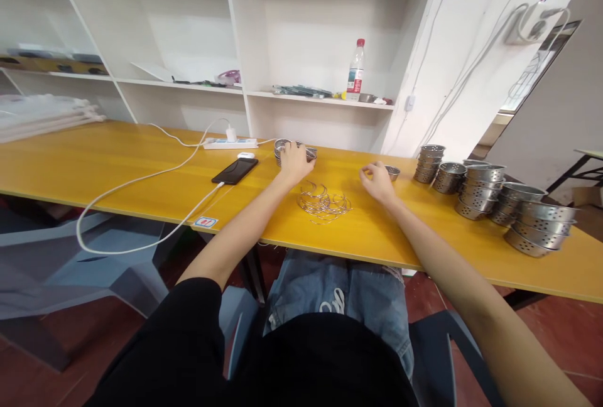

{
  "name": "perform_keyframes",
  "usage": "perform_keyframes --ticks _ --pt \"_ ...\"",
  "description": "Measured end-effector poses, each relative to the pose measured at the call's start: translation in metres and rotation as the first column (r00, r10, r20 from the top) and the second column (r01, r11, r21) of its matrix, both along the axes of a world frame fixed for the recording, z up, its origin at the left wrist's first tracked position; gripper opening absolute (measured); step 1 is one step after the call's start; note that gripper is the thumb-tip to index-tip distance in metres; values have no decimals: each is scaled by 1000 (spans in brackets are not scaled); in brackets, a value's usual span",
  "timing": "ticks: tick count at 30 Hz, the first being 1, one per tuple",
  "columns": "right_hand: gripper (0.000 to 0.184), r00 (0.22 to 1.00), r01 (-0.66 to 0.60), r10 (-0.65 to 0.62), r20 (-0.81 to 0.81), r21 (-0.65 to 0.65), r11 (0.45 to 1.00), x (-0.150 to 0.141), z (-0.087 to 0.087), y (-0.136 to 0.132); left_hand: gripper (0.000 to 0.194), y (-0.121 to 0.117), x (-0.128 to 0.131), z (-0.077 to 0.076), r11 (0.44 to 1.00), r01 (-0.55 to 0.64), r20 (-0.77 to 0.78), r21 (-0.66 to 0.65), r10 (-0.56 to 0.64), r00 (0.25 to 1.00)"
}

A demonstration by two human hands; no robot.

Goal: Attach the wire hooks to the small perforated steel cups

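Note:
My left hand (pixel 294 161) reaches over a small group of perforated metal cups (pixel 281 145) towards the back of the table, its fingers bent down around the rim of one. My right hand (pixel 377 182) is held over the table further right, thumb and fingertips pinched together; whatever is between them is too small to make out. Just behind it is a low metal cup (pixel 392 173), partly covered by the hand. Between my two hands and nearer to me lies a loose pile of thin curved metal wires (pixel 325 203).
Several stacks of perforated metal cups (pixel 480 187) stand on the right of the yellow table (pixel 377 237). To the left are a phone (pixel 235 171) on a white cable, an earbud case (pixel 245 155) and a power strip (pixel 242 143). A bottle (pixel 355 74) stands on the shelf behind.

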State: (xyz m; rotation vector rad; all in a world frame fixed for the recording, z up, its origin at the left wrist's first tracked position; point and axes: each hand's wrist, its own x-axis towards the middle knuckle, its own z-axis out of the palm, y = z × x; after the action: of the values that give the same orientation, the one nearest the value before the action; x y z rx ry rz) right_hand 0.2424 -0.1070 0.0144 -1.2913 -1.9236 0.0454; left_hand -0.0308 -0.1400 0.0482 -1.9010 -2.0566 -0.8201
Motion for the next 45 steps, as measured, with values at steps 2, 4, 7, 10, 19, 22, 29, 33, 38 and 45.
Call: perform_keyframes --ticks 2,4,7,10,19,22,29,33,38,45 --pt "19 994 80 -81 68 21 997 7 5 0 49 0 0 -2 999 -20 2 -30 20 1000" --pt "22 981 157 -162 110 51 986 17 12 -1 50 1 0 -3 998 -36 15 -42 37 999" --pt "29 941 289 -301 154 97 952 34 22 -2 50 3 -3 -4 998 -50 30 -43 52 998" --pt "34 895 389 -395 206 69 918 48 29 -2 50 5 -6 -6 996 -63 37 -58 65 997" --pt "45 873 435 -370 317 -165 885 60 28 4 49 6 -8 -8 993 -87 57 -86 92 994" --pt "41 893 378 -299 337 -198 905 61 24 9 51 6 -9 -8 993 -83 48 -79 86 995" --pt "21 959 234 -174 223 -280 931 46 33 -2 52 5 -13 -7 995 -52 51 -84 57 997" --pt "35 982 118 -49 182 -387 914 34 43 -15 53 4 -15 -6 994 -35 47 -105 40 998" --pt "39 991 29 35 129 -459 888 36 55 -21 58 3 -15 -5 993 -33 62 -111 40 997" --pt "23 961 153 -95 259 -211 965 27 50 -21 50 -6 8 2 999 13 97 46 -17 995"
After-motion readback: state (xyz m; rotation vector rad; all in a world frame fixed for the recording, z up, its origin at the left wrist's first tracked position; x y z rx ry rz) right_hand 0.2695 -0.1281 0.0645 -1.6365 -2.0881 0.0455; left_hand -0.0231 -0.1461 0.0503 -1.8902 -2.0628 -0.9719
